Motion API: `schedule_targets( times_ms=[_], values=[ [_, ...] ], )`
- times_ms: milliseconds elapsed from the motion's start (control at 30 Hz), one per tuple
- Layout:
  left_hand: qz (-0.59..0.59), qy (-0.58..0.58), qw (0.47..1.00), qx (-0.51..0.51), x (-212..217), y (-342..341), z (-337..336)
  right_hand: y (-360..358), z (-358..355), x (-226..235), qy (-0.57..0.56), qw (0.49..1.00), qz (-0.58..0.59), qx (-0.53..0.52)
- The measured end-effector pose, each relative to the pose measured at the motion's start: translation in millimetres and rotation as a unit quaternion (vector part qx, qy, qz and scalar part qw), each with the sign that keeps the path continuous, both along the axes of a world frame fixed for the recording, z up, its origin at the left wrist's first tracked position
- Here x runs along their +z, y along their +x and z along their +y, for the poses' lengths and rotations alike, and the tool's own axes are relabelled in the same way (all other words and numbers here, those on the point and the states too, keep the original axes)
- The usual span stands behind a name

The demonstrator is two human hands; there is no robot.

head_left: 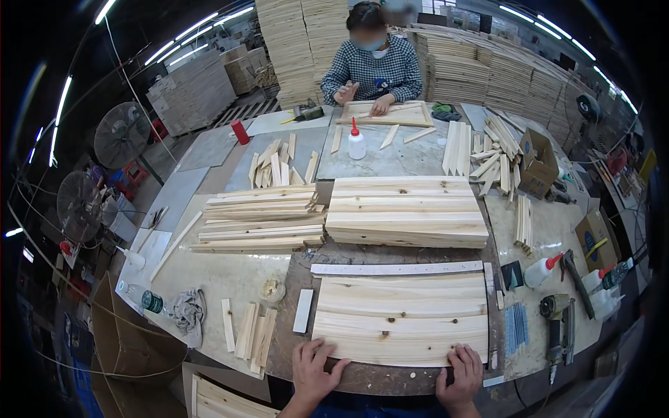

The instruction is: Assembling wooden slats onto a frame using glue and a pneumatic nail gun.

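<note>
A pale wooden panel (401, 320) with several knots lies flat on the worktable in front of me. My left hand (317, 369) rests its spread fingertips on the panel's near left corner, thumb out to the side. At the near right corner, my right hand (461, 380) touches the edge with its fingertips, thumb apart. Neither hand grips anything. Along the panel's far edge runs a whitish strip (397, 267), and a narrow strip (491, 313) stands along its right side. A small white block (303, 311) lies just left of the panel.
Beyond are stacked panels (406, 212) and a pile of wooden slats (261, 219). Several glue bottles (540, 272), a nail gun (555, 313) and blue-grey nail strips (516, 327) sit at right; a rag (188, 317) lies left. Across the table, a person (376, 63) handles a wooden frame.
</note>
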State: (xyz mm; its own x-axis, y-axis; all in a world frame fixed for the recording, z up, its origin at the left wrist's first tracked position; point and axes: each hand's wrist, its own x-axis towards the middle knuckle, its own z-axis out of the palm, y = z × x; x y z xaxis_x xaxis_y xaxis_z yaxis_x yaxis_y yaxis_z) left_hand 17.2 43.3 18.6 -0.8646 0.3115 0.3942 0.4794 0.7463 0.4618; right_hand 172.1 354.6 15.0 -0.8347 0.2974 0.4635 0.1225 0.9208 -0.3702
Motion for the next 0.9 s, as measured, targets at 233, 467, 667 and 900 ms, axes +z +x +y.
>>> schedule_targets(
  times_ms=[233, 467, 667, 900],
  values=[
    [-0.005, 0.010, 1.000, -0.001, -0.8, 0.2, -1.2, -1.0, -2.0, 1.8, 0.006, 1.000, 0.003, -0.001],
    [-0.002, 0.003, 1.000, -0.005, 0.0, -0.5, -3.4, -1.8, -4.1, 4.5, 0.009, 1.000, 0.000, -0.012],
    [-0.009, -0.002, 1.000, -0.012, -3.6, 0.4, -1.3, -3.6, -1.4, 7.3, 0.015, 1.000, -0.001, -0.018],
    [-0.006, -0.028, 1.000, -0.002, 5.6, 1.3, 2.1, -1.6, 3.4, 10.3, -0.001, 1.000, -0.002, -0.021]
  ],
)
